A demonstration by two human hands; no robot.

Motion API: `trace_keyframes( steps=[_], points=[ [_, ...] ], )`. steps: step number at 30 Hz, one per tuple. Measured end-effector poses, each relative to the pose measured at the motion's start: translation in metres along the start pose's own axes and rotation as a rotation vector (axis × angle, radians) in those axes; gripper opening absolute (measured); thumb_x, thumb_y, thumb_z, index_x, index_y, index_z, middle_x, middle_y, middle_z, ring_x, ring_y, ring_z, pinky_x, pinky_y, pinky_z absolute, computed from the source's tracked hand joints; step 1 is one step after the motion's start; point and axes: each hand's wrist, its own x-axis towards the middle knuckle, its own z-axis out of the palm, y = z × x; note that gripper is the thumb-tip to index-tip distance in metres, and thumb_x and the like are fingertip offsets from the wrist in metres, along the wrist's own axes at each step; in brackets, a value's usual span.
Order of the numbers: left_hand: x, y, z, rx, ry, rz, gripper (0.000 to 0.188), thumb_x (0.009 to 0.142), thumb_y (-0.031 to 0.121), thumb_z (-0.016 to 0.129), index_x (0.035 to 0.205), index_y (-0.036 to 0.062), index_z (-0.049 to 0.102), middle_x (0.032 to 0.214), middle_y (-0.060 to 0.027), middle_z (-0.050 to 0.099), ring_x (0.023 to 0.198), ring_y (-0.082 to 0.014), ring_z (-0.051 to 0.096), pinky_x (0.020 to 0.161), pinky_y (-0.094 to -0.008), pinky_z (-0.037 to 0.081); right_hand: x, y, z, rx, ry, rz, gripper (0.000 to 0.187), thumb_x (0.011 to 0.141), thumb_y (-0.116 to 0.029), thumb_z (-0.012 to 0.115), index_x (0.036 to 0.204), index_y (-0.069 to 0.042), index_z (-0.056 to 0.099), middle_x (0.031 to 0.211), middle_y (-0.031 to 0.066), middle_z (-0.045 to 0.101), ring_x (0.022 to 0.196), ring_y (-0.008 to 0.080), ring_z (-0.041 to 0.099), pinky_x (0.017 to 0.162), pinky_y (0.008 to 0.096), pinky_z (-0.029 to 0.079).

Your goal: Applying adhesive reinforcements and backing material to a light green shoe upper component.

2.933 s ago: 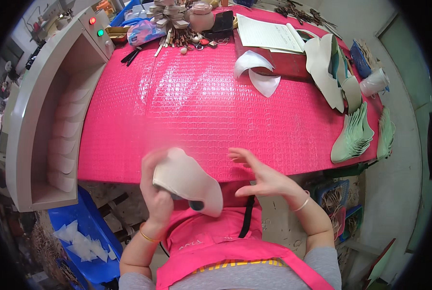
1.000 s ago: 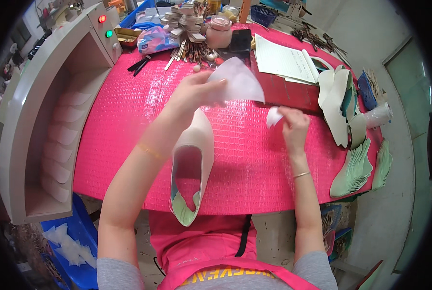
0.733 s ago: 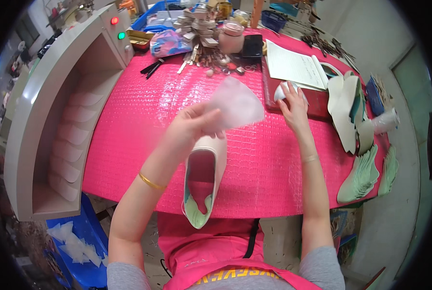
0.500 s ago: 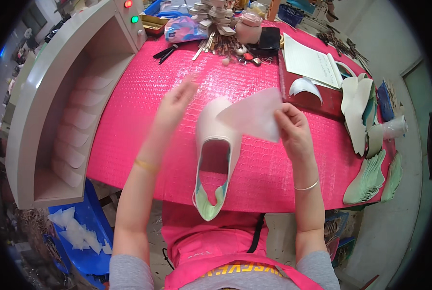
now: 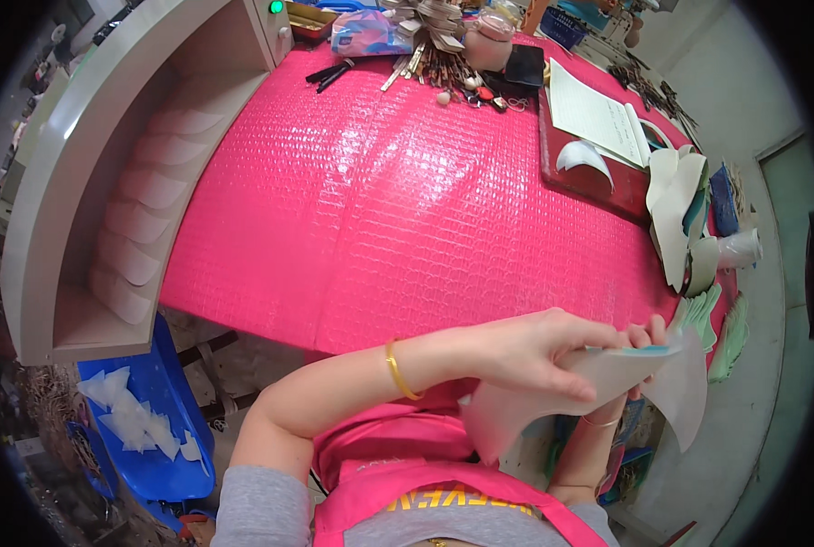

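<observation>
By table (image 5: 407,237), clamping shoe upper (image 5: 621,368) in left hand (image 5: 548,351), can't tell grip of right hand (image 5: 644,335), likely midway with white sheet (image 5: 686,392) sticking out and curved piece (image 5: 586,159) unused on box (image 5: 633,188)

A cream-white shoe upper (image 5: 598,369), slightly blurred, is held aloft just off the near edge of the pink surface (image 5: 380,228), tilted on its side, with its curved lower edge sweeping down to the left and a strip of teal lining (image 5: 658,350) showing along its top at the right. The left grip (image 5: 553,356) pinches its upper edge, thumb on the near face. At its right end hangs a thin, translucent white sheet (image 5: 688,397), bowed and narrowing downward, beside the partly hidden right grip (image 5: 642,365).
</observation>
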Motion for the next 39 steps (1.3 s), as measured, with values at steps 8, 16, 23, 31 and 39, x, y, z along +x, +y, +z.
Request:
trace_keyframes(
  steps=[8,16,23,31,39],
  points=[
    [-0.113,-0.094,-0.017,0.115,0.822,-0.51,0.059,0.07,0.012,0.066,0.12,-0.0034,0.04,0.118,-0.0206,0.048,0.111,-0.0281,0.046,0.093,-0.0331,0.036,0.027,0.068,-0.008,-0.366,0.891,0.483,0.032,0.091,-0.023,0.039,0.114,-0.003,0.046,0.104,0.0124,0.054,0.085,0.0215,0.057,0.07,0.031,0.048],
    [-0.153,-0.035,0.014,1.178,0.826,-0.777,0.065,0.067,0.01,0.065,0.127,0.0153,0.04,0.099,-0.0145,0.052,0.093,-0.0289,0.052,0.075,-0.0338,0.042,0.028,0.141,-0.022,-0.317,0.825,0.642,0.037,0.09,-0.022,0.041,0.12,0.0,0.039,0.116,0.0141,0.048,0.107,0.0267,0.05,0.088,0.0409,0.045],
    [-0.156,-0.051,0.029,1.239,0.589,-0.724,0.049,0.067,0.009,0.05,0.115,0.0065,0.05,0.069,-0.0061,0.04,0.064,-0.0223,0.049,0.057,-0.0315,0.039,0.051,0.146,-0.011,-0.328,0.644,0.686,0.023,0.087,-0.015,0.05,0.104,-0.001,0.05,0.097,0.0082,0.058,0.089,0.0167,0.057,0.08,0.031,0.047],
    [-0.182,-0.047,-0.013,-0.08,0.981,-0.779,0.022,0.088,0.02,0.05,0.077,0.0005,0.054,0.061,-0.0026,0.056,0.049,-0.0082,0.054,0.046,-0.0197,0.041,0.075,0.186,-0.027,-1.1,0.737,0.825,0.017,0.081,-0.015,0.058,0.08,0.002,0.056,0.056,0.004,0.055,0.039,0.0083,0.049,0.032,0.0204,0.035],
    [-0.172,-0.037,-0.02,-0.112,1.03,-0.908,0.02,0.086,0.014,0.051,0.072,0.0002,0.049,0.047,-0.0032,0.051,0.039,-0.0079,0.049,0.034,-0.0205,0.035,0.088,0.191,-0.019,-1.344,0.809,0.91,0.021,0.079,-0.015,0.061,0.072,0.003,0.055,0.052,0.0048,0.054,0.036,0.008,0.047,0.031,0.0231,0.034]
  ],
)
